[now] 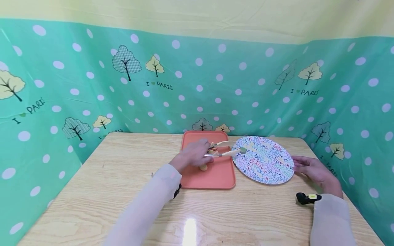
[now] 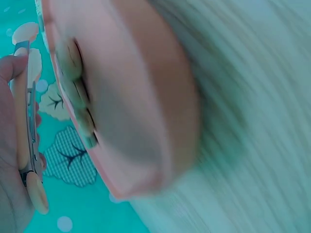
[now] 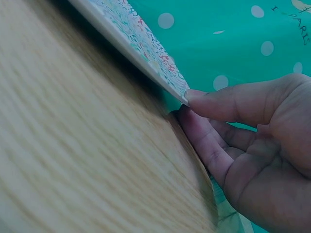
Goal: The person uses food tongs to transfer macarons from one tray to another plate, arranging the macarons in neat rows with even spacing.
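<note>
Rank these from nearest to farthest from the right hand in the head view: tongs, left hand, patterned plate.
1. Patterned plate: touching the right hand.
2. Tongs: tips at the plate's left edge.
3. Left hand: farther left, gripping the tongs.

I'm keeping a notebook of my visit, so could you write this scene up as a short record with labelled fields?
Left hand: holds tongs over the coral tray
Right hand: pinches the patterned plate at its right rim
Tray: on the wooden table, left of the plate; several small pieces lie in it
Tongs: pale tips apart, pointing toward the plate
Green round thing: by one tip, near the plate's left edge; whether gripped is unclear
Backdrop: green dotted curtain with printed trees
</note>
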A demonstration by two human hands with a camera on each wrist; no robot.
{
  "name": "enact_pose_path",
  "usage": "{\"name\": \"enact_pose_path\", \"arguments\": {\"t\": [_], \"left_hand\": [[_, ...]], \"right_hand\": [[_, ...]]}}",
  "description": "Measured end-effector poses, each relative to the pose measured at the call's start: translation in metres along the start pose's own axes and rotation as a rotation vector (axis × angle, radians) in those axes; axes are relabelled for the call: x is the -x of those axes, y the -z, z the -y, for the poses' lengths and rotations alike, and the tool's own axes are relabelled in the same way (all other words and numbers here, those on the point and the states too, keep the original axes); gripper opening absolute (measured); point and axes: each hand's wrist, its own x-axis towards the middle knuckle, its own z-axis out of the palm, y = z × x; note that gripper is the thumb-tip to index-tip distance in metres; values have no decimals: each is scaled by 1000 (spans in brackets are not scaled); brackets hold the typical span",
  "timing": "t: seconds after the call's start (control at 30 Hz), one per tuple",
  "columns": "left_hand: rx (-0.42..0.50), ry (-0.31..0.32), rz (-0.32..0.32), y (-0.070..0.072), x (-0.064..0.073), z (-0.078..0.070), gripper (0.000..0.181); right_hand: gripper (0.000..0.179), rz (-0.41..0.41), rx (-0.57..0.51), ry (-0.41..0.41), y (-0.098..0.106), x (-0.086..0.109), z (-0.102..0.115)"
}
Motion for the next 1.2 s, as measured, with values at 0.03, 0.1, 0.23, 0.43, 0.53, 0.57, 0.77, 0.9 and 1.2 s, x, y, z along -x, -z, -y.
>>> {"name": "enact_pose_path", "arguments": {"t": [0.03, 0.1, 0.23, 0.43, 0.53, 0.57, 0.77, 0.9, 1.2], "left_hand": [[4, 0, -10, 0, 3, 3, 51], [3, -1, -26, 0, 9, 7, 52], [-9, 6, -43, 1, 24, 16, 53], [-17, 1, -55, 4, 46, 29, 54], [-46, -28, -65, 6, 56, 35, 54], [-50, -34, -71, 6, 58, 36, 56], [-70, -54, -90, 10, 75, 42, 54], [-87, -74, -94, 11, 87, 44, 50], [-131, -131, -117, 14, 112, 45, 46]], "right_hand": [[65, 0, 0, 7, 0, 0, 0], [65, -3, -6, 9, 0, 0, 0], [65, -7, -20, 26, -1, 1, 2], [63, -15, 13, 21, -2, 0, 3], [63, -15, 19, 13, -2, -1, 2], [63, -14, 18, 13, -2, -1, 2], [63, -17, 1, 19, -1, 0, 1], [64, -15, -8, 20, -1, -1, 1], [63, -12, -28, 27, -1, 0, 1]]}}
